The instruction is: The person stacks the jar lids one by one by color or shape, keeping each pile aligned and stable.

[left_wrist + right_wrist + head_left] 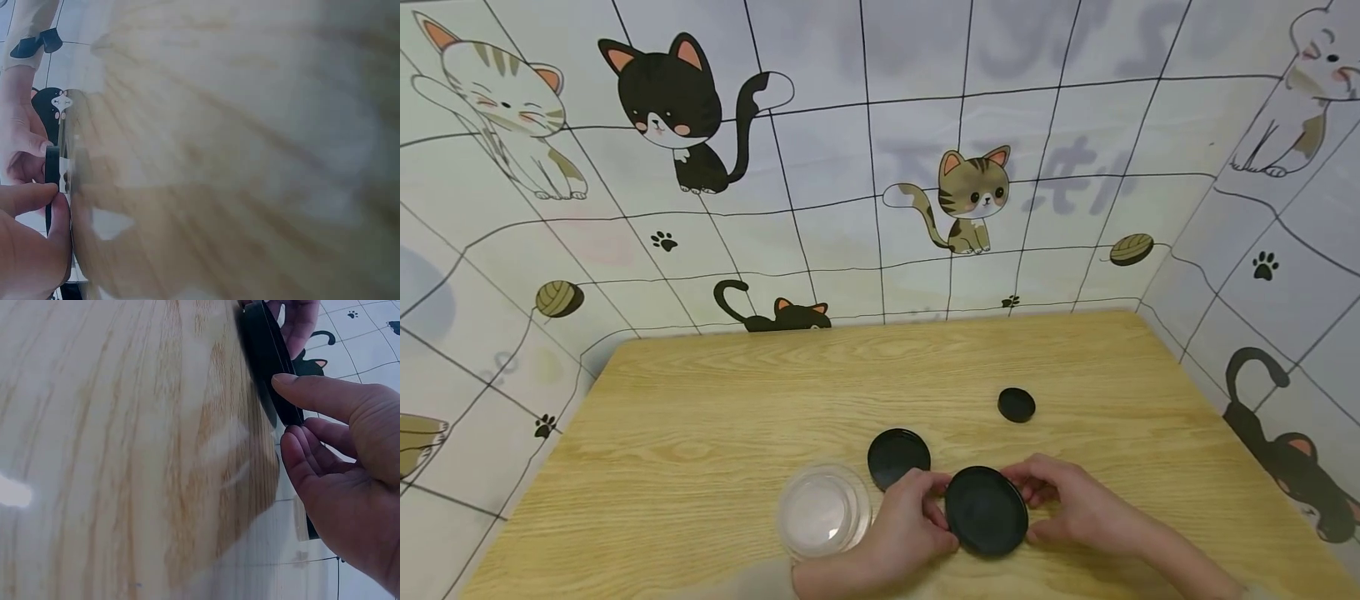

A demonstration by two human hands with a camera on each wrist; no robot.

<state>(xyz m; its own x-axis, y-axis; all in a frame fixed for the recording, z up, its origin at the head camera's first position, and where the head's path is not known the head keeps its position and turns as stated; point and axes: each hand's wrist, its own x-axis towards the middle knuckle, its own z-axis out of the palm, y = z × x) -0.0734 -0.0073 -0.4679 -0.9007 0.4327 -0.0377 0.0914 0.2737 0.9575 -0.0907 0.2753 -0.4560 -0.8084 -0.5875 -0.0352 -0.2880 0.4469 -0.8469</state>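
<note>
A black round lid (987, 511) with a low raised rim is held between both hands near the front of the table. My left hand (904, 529) pinches its left edge; in the left wrist view thumb and finger meet at the lid's rim (52, 169). On the opposite side my right hand (1075, 504) grips the edge, its thumb against the rim in the right wrist view, where the lid (265, 359) stands edge-on just above the tabletop. Behind my left hand lies another black lid (898, 458), partly covered by the fingers. Clear round plastic containers (814, 510) sit left of that hand.
A smaller black round lid (1017, 405) lies farther back on the right. The wooden table (722, 400) ends at a cat-patterned cloth (835, 167) hanging behind and along both sides.
</note>
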